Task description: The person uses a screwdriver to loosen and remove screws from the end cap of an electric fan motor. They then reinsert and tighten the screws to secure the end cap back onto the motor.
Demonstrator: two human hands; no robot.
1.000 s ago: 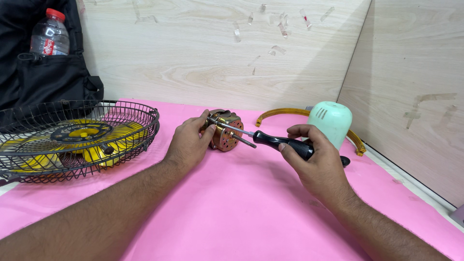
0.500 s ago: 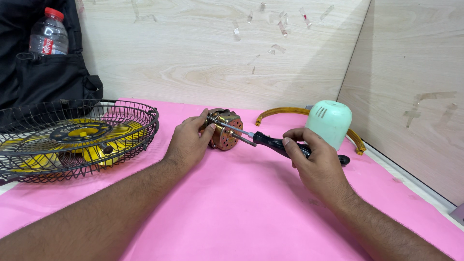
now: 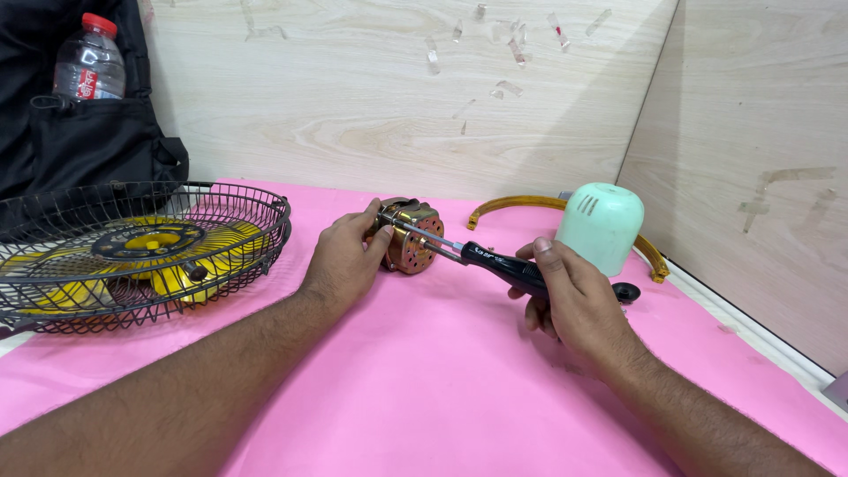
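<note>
While the small fan motor [image 3: 413,237] lies on its side on the pink mat [image 3: 424,380], near the back wall, the left hand [image 3: 346,256] is closed around its left end and holds it steady. The right hand [image 3: 565,296] is wrapped tight on the black handle of a screwdriver [image 3: 459,252], whose tip sits at the top of the motor. I judge that the tip can slip off the screw if the motor rolls, and hit the left fingers. Beside the right hand stands a mint green cover [image 3: 602,225], and behind it lies a yellow ring [image 3: 521,205]. Well apart on the left, the black wire guard [image 3: 141,256] holds the yellow blades [image 3: 155,252]. A black bag [image 3: 88,132] carries a water bottle [image 3: 88,62] in its pocket.
</note>
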